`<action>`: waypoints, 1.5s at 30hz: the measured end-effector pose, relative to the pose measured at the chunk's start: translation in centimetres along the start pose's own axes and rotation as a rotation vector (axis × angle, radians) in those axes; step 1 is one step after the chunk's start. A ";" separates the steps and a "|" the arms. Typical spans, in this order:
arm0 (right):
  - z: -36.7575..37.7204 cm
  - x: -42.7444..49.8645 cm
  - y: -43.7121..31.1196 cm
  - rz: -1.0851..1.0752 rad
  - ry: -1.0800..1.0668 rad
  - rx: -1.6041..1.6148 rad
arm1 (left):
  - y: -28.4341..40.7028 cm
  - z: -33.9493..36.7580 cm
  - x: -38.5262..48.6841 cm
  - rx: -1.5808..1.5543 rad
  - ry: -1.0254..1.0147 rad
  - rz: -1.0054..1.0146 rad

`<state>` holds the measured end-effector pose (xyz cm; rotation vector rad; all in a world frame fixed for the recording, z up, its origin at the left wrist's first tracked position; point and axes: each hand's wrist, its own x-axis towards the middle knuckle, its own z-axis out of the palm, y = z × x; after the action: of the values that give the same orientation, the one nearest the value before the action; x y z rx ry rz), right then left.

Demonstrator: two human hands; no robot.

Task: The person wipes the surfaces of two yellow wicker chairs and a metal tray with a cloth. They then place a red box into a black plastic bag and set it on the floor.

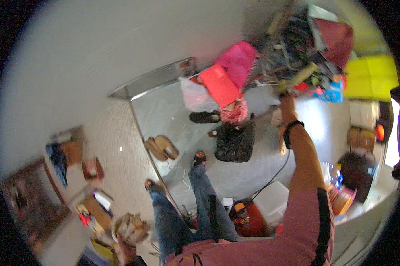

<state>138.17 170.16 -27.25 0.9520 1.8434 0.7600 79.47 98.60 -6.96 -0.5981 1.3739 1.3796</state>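
Note:
My left hand [126,249], low in the view, grips a crumpled pale-brown bundle [132,228] with a whitish edge at its side. What the bundle is made of is too blurred to tell. Stretched far forward, my right arm wears a black wristband [293,129]. My right hand [288,105] is at the near end of a yellowish-green stick-like thing [298,79], beside a heap of mixed goods [294,40]. Blur hides its fingers, so I cannot tell whether they hold it. A beige thing [277,118] shows beside that hand.
Before my feet, a black bag [235,143], pink bag [238,61], red flat item [220,85], white plastic bag [196,94] and tan footwear [166,148] lie on a shiny grey surface [173,116]. A red container [253,217] and white box [273,199] stand right of my legs.

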 end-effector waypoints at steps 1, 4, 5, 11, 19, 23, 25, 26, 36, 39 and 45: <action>0.4 -0.3 -0.5 -0.139 -0.169 0.056 | -0.9 2.0 0.4 0.003 0.012 0.132; 3.8 -2.8 1.4 -0.458 0.093 0.495 | -1.4 5.8 -0.2 0.033 0.069 0.163; 5.2 -5.2 1.4 -0.363 -0.273 1.236 | -1.6 6.4 -0.1 0.032 -0.025 0.181; 6.7 -22.8 3.4 -0.306 -0.185 0.649 | -1.6 6.5 0.6 -0.261 0.176 0.208; -5.8 -46.6 5.1 0.285 -0.363 0.886 | -2.8 4.5 2.4 -0.305 0.048 0.232; -6.8 -52.4 3.9 0.301 -0.381 1.003 | -1.8 1.9 4.1 -0.377 0.049 0.197; -7.2 -53.3 2.8 0.251 -0.391 1.114 | -1.1 0.7 4.7 -0.405 0.036 0.222; -7.8 -53.2 2.1 0.208 -0.393 1.190 | -0.7 0.0 4.8 -0.397 0.049 0.227; -38.1 -28.5 -15.6 -0.528 0.105 1.184 | 2.7 -7.0 2.9 -0.473 0.068 0.418; -50.3 -19.4 -23.7 -0.649 0.229 1.205 | 2.3 -9.2 1.8 -0.516 0.122 0.460; -70.1 -10.3 -41.1 -0.767 0.132 1.072 | 1.3 -12.7 -0.3 -0.563 0.244 0.383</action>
<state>65.49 132.40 -27.30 0.6690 2.4954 -0.7301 74.46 87.04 -8.92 -0.9271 1.3310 2.0907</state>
